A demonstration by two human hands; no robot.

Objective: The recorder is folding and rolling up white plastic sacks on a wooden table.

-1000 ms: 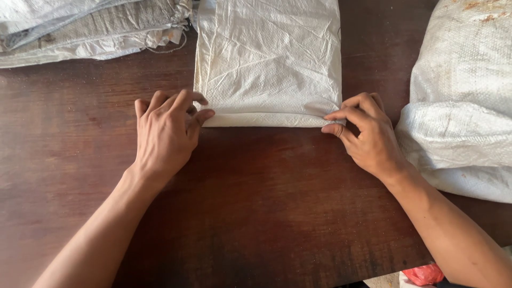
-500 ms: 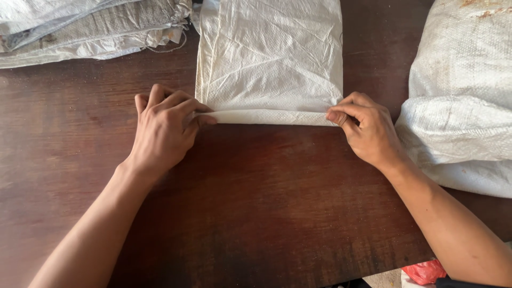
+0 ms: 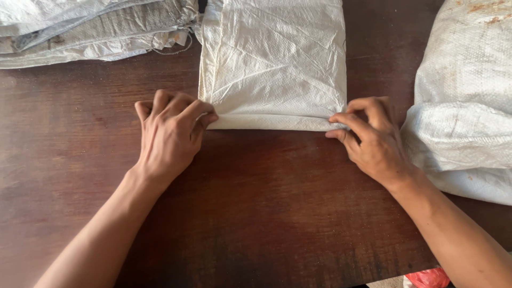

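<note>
Head view, sack: a white woven sack is laid flat at the middle of the table's far edge, with its near end rolled into a narrow fold that runs straight across.
Head view, left hand: the left hand is set at the left corner of the fold, fingers curled, the fold pinched between thumb and fingertips.
Head view, right hand: the right hand is set at the right corner, the fold nipped between thumb and forefinger.
Head view, table: a dark brown wooden table is seen bare along the near edge, between the forearms.
Head view, stack: a stack of grey folded sacks is piled at the far left corner, well apart from the hands.
Head view, heap: a white sack heap is spread along the right edge, just beside the right hand.
Head view, red thing: a small red thing is glimpsed past the near right corner; its kind cannot be told.
Change: against the pictures of a second ago, the fold is seen tighter, flatter and slightly further from the near edge, and both hands have been carried with it; the near end is judged to be rolled inward turn by turn, the sack thereby shortened.
</note>
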